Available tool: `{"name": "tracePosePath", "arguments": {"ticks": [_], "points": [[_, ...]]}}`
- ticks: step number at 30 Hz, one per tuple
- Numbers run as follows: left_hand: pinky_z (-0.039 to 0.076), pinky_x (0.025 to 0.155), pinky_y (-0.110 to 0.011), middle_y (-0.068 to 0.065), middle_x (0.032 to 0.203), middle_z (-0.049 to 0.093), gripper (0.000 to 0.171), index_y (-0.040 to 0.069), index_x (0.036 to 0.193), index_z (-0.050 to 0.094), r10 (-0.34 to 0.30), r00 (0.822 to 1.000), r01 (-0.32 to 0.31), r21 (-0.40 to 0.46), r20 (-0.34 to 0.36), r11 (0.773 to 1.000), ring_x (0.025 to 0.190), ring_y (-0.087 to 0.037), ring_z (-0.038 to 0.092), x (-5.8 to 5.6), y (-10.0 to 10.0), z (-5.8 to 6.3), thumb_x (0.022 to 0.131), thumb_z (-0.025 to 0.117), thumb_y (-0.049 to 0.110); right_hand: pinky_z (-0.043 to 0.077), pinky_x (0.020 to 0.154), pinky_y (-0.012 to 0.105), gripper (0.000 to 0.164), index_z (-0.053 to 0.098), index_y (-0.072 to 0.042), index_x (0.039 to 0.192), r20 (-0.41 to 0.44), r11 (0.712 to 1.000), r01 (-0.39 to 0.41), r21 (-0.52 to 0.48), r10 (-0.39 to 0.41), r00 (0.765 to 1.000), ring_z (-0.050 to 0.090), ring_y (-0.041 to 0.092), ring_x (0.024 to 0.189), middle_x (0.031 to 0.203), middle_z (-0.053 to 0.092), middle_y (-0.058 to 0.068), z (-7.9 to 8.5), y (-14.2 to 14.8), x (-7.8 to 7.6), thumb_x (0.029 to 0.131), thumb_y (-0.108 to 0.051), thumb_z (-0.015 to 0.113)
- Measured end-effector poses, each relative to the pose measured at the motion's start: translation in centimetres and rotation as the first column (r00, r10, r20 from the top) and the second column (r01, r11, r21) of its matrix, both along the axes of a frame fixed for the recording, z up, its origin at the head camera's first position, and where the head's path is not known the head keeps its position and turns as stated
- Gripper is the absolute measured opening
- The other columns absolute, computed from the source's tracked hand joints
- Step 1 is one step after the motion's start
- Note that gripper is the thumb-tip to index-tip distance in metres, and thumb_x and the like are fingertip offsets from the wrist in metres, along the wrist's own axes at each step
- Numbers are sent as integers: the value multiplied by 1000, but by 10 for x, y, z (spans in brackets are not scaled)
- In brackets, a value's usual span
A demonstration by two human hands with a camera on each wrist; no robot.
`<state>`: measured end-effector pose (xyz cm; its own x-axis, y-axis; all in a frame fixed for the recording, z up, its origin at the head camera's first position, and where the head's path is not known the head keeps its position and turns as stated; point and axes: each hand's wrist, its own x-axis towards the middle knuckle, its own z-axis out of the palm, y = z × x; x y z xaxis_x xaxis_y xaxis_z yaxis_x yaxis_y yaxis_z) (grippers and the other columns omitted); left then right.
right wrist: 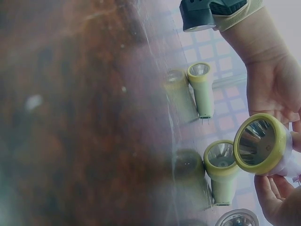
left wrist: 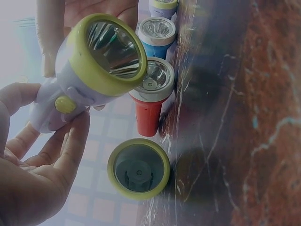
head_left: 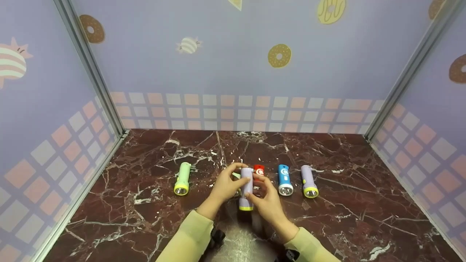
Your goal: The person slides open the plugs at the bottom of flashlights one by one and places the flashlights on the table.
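A purple flashlight (head_left: 246, 189) with a yellow-green rim is held above the table, its lens end toward me. My left hand (head_left: 224, 185) grips it from the left, fingers curled about the body near a yellow switch (left wrist: 65, 104). From the right, my right hand (head_left: 270, 205) holds it between thumb and fingers. Behind it stands a green flashlight (right wrist: 223, 183), mostly covered in the head view. Close by on the right is a red flashlight (left wrist: 148, 115) with a silver rim, partly hidden by my right hand.
Another green flashlight (head_left: 183, 178) lies to the left on the dark marbled table (head_left: 153, 214). On the right are a blue flashlight (head_left: 284, 178) and a second purple flashlight (head_left: 308, 181). Patterned panels (head_left: 233, 72) enclose the table's back and sides.
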<state>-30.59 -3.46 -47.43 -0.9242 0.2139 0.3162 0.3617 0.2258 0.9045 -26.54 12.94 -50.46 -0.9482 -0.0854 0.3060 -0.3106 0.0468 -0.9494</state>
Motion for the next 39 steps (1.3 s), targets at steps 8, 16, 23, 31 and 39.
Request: {"name": "tracePosePath", "arguments": {"ticks": [8, 16, 23, 31, 39], "points": [[50, 63, -25, -24, 113, 70, 39, 4, 122, 67, 3, 1000, -4, 23, 16, 1000, 72, -20, 60, 2, 0, 1, 85, 77, 12, 59, 87, 28, 59, 50, 6, 139, 3, 1000, -5, 0, 5, 1000, 69, 38, 106, 124, 64, 34, -1, 1, 1, 84, 6, 73], [50, 64, -24, -24, 114, 69, 39, 4, 122, 68, 4, 1000, -4, 9, 11, 1000, 73, -20, 61, 1, 0, 1, 85, 76, 12, 59, 85, 28, 59, 50, 5, 139, 2, 1000, -10, -1, 10, 1000, 69, 40, 105, 124, 64, 34, -1, 1, 2, 85, 7, 73], [51, 63, -23, -23, 114, 69, 39, 4, 123, 67, -4, 1000, 4, 4, 23, 1000, 72, -18, 60, 2, 0, 1, 86, 75, 13, 59, 86, 30, 59, 50, 5, 139, 10, 1000, -9, 0, 9, 1000, 69, 40, 105, 124, 64, 34, 0, 0, 1, 85, 6, 73], [51, 63, -23, -23, 115, 69, 39, 5, 124, 67, -5, 999, 5, -5, 32, 1000, 72, -17, 60, 1, 1, 1, 86, 74, 14, 59, 90, 37, 59, 50, 5, 139, 6, 1000, -5, 14, 5, 1000, 69, 41, 105, 125, 64, 33, 0, 0, 1, 85, 5, 74], [50, 63, -23, -23, 113, 69, 38, 5, 123, 68, -2, 1000, 2, -12, 27, 1000, 70, -17, 58, 1, 1, 0, 86, 74, 13, 58, 91, 36, 59, 50, 5, 139, 0, 1000, -6, 17, 6, 1000, 67, 44, 109, 126, 63, 34, -1, -1, 1, 85, 5, 74]]}}
